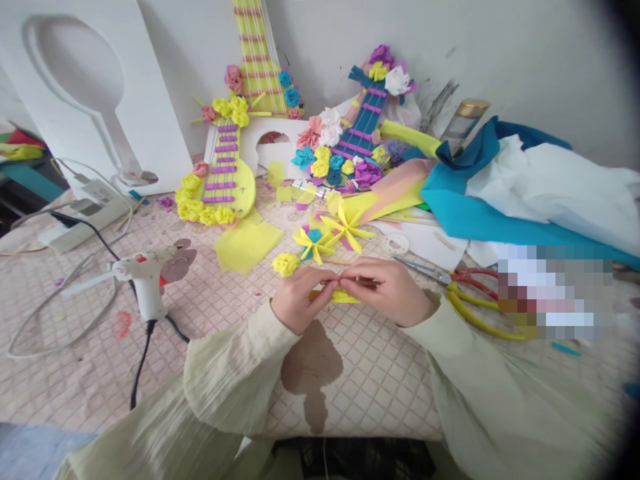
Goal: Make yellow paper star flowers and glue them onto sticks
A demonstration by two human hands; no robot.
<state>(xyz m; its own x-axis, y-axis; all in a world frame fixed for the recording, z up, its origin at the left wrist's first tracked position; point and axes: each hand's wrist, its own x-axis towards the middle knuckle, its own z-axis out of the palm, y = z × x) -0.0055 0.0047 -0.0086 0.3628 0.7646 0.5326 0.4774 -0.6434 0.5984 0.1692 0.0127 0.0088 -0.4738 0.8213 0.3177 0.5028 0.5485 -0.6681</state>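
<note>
Left hand (pixel 301 293) and right hand (pixel 389 287), centre of frame: each grip a tight fingertip pinch on a thin stick (pixel 369 283); yellow paper (pixel 347 297) at the fingers, just below it

Right of the glue gun (pixel 150 293), bare tablecloth (pixel 225 293) leaves room up to the left hand (pixel 301 298). A black cord (pixel 143 353) blocks the front; a grey cable (pixel 37 359) blocks the left, a power strip (pixel 63 239) behind that.
</note>
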